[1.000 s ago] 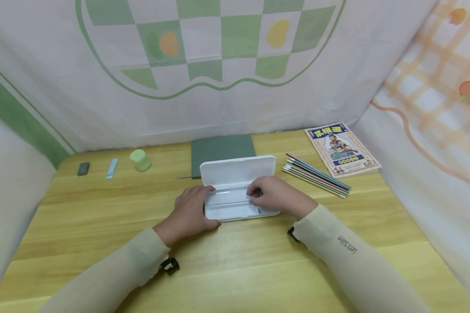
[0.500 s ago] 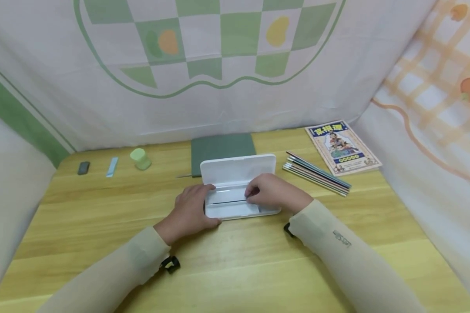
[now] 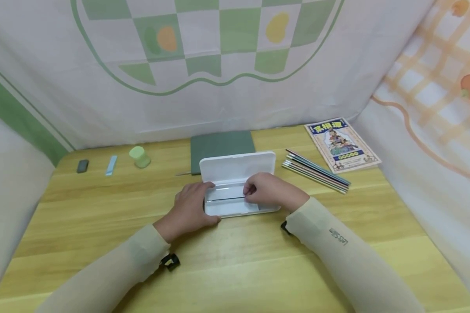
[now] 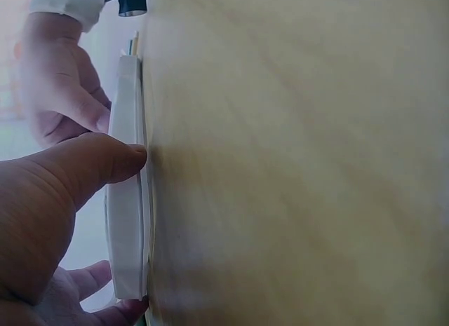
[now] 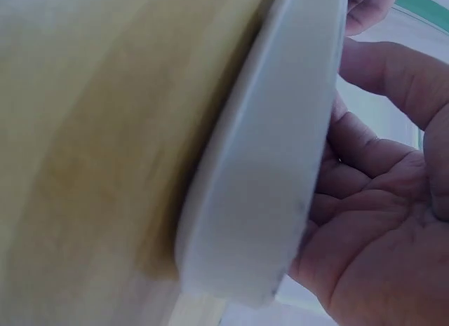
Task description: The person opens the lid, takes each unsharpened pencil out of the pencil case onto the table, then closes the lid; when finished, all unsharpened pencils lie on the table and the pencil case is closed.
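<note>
A white pencil case stands with its lid raised on the wooden table. At its left end my left hand grips it, the thumb on the front edge and the fingers at the back corner; in the left wrist view the thumb presses the case's side wall. My right hand reaches into the case's right half with curled fingers. Its fingertips meet the end of a thin dark pencil lying lengthwise inside. In the right wrist view, the case wall hides those fingertips.
Behind the case lies a dark green notebook. Several pencils and a comic-covered book are at the right. A green cup-like item, a light blue strip and a dark grey eraser-like block sit at the left.
My right hand has shifted slightly left inside the case, and the dark line of the pencil shows more plainly. My left hand keeps its grip; the view has tilted slightly.
</note>
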A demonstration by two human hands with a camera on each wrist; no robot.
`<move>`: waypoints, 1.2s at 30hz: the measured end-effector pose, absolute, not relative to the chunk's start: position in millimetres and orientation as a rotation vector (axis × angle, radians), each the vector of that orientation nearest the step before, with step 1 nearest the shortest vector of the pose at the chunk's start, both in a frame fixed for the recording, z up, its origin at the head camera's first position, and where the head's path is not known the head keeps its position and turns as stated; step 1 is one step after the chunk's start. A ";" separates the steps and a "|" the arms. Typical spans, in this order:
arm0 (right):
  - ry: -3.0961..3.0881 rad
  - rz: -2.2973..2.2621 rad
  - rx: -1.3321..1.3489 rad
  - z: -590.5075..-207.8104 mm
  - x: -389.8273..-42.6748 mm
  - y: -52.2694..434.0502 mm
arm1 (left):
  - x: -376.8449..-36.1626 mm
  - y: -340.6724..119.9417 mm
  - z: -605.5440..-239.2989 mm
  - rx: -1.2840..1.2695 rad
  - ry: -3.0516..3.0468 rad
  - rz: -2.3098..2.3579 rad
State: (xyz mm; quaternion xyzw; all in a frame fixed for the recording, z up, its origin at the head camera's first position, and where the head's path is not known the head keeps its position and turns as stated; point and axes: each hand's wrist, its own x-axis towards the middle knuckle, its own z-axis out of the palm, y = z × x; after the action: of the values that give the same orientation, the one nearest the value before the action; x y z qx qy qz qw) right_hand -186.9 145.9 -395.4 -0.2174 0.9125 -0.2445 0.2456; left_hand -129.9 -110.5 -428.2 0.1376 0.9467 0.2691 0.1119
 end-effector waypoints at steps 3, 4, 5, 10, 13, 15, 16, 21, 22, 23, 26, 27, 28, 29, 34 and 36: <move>2.495 -0.666 -0.625 -398.6 -188.0 145.5 | -130.0 -110.9 -428.2 0.413 2.785 0.784; 2.496 -0.667 -0.637 -399.6 -188.4 145.5 | -130.0 -111.1 -428.1 0.415 2.786 0.780; 2.497 -0.668 -0.649 -400.1 -188.7 145.8 | -130.1 -111.3 -428.0 0.418 2.788 0.780; 2.504 -0.688 -0.685 -400.6 -189.4 147.4 | -129.9 -111.3 -427.6 0.417 2.788 0.790; 2.505 -0.719 -0.695 -401.1 -188.6 150.5 | -129.5 -111.2 -428.2 0.421 2.791 0.789; 2.505 -0.748 -0.700 -401.5 -187.7 154.0 | -129.2 -111.3 -428.6 0.424 2.789 0.787; 2.505 -0.767 -0.700 -401.3 -187.2 156.1 | -129.2 -111.4 -428.7 0.424 2.787 0.785; 2.511 -0.858 -0.656 -393.2 -184.6 170.6 | -129.3 -112.1 -428.1 0.417 2.775 0.790; 2.513 -0.873 -0.642 -390.1 -183.9 174.3 | -129.2 -112.4 -427.9 0.415 2.772 0.792; 2.514 -0.888 -0.629 -387.1 -183.0 178.4 | -129.0 -112.6 -427.6 0.415 2.773 0.794; 2.535 -0.935 -0.611 -378.9 -180.4 192.4 | -128.6 -114.7 -428.2 0.411 2.777 0.792; 2.542 -0.958 -0.609 -376.9 -179.4 197.9 | -128.5 -115.6 -428.1 0.409 2.777 0.794; 2.546 -0.988 -0.601 -375.3 -178.4 204.0 | -128.4 -116.2 -428.6 0.407 2.778 0.793; 2.552 -1.010 -0.587 -373.6 -177.3 210.6 | -128.4 -116.7 -429.0 0.406 2.778 0.793; 2.564 -1.124 -0.481 -367.3 -173.6 249.5 | -128.4 -117.0 -430.8 0.393 2.781 0.796; 2.583 -1.154 -0.432 -366.3 -173.0 267.8 | -128.4 -116.8 -430.0 0.392 2.774 0.797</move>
State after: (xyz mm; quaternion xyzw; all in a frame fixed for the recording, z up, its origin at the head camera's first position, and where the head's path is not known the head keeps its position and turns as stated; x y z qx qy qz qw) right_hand -173.0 267.8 -366.3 -0.1494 0.8937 -0.3993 0.1396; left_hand -128.4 -116.8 -430.0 0.1335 0.9462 0.2719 0.1140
